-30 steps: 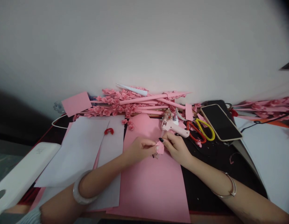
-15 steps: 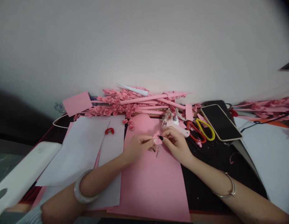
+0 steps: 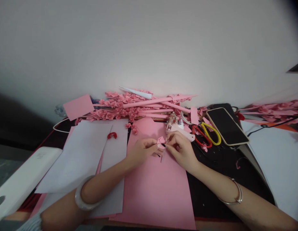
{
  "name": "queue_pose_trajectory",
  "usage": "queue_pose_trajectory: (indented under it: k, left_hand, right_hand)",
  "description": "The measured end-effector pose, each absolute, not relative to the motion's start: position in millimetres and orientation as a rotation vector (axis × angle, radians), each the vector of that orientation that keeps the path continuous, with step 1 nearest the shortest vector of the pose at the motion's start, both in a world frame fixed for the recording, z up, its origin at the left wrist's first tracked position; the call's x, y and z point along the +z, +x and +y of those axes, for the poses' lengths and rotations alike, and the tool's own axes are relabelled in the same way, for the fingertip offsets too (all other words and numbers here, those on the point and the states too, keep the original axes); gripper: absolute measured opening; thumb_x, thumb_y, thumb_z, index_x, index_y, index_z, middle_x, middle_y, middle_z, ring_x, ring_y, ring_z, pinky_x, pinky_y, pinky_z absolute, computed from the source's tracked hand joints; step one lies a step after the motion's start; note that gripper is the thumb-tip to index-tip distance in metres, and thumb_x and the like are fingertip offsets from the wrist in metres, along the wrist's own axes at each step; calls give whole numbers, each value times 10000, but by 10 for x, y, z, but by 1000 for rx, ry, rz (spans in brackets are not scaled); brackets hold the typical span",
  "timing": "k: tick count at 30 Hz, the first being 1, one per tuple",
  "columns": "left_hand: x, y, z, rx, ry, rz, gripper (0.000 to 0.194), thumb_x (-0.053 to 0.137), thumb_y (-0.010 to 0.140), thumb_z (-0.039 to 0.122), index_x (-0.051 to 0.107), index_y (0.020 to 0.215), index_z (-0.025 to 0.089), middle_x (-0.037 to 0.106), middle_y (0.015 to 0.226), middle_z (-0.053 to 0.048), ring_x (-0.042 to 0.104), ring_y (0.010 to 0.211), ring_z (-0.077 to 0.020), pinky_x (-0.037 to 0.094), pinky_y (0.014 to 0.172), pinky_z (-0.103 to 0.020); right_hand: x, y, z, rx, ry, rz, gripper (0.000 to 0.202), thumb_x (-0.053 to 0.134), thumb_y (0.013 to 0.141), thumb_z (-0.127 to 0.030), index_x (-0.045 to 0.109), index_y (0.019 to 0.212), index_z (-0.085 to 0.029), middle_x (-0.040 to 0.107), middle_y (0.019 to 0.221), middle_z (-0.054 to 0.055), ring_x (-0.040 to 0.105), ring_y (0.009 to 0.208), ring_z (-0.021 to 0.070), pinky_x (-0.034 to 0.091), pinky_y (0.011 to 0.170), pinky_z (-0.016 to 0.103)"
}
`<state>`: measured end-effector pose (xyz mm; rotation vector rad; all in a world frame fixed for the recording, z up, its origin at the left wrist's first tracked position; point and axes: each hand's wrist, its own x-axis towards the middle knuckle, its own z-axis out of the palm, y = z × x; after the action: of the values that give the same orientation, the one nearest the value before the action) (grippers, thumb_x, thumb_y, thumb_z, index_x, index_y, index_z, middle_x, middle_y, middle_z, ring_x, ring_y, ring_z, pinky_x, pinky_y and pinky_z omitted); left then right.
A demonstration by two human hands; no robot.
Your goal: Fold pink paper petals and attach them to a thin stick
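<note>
A small folded pink paper piece (image 3: 160, 140) is pinched between both hands above the large pink sheet (image 3: 156, 192). My left hand (image 3: 144, 151) grips it from the left, fingers closed. From the right, my right hand (image 3: 179, 148) presses its thumb and finger on the same piece. A thin stick-like item (image 3: 162, 157) points down just below the fingers; which hand holds it I cannot tell. Right behind my right hand lies a pale pink glue gun (image 3: 181, 132).
Pink paper flowers and rolled stems (image 3: 149, 102) line the wall. Red-handled (image 3: 202, 137) and yellow-handled scissors (image 3: 212, 134) lie beside a phone (image 3: 227, 126). White sheets (image 3: 76, 154) and a white device (image 3: 28, 173) are at left, more white paper (image 3: 281, 166) at right.
The fingers of my right hand have shifted slightly left and down over the pink piece, which is turned a little. The view has moved very slightly.
</note>
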<state>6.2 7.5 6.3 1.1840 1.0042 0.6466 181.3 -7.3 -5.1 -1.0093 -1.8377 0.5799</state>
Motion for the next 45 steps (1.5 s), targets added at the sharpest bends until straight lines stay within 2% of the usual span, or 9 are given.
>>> queue_pose_trajectory:
  k: [10,20,31,34,39,45]
  left_hand:
    - [39,43,75,655,1158,982,167,575,795,277,647,806,126,728,786,-71,693,722,-158,534,676,-249]
    - [20,33,91,653,1162,974,227,580,798,350,637,830,133,726,813,-79,694,755,-176,529,712,-280]
    - [7,35,94,668,1173,1014,217,601,784,347,634,790,133,722,780,-63,690,750,-168,533,689,-259]
    - [14,44,92,672,1158,1013,180,598,785,305,643,789,130,722,789,-60,687,725,-151,531,682,-247]
    - [42,41,79,654,1171,996,155,582,791,268,652,785,130,722,793,-57,685,696,-136,525,666,-233]
    - [40,37,74,616,1178,977,172,602,775,298,640,775,130,727,784,-69,692,717,-162,525,670,-255]
  right_hand:
    - [-47,1836,-100,435,-955,-2009,173,513,828,-63,466,720,-190,513,940,67,518,883,176,422,756,316]
    - [-46,1838,-87,416,-983,-2033,102,525,836,-99,531,787,-189,540,939,73,538,885,184,445,757,323]
    - [9,1817,-91,448,-1002,-2007,87,535,831,-136,560,778,-200,538,909,71,537,869,196,446,752,340]
    - [16,1819,-99,481,-1052,-1958,113,494,844,-134,510,750,-194,528,880,64,524,822,184,429,725,321]
    - [-42,1826,-75,569,-1249,-1973,122,492,858,-200,453,744,-190,499,697,7,447,615,142,357,571,262]
    - [-73,1833,-33,658,-1150,-2088,286,410,899,-200,393,614,-189,394,566,-34,376,525,111,295,511,238]
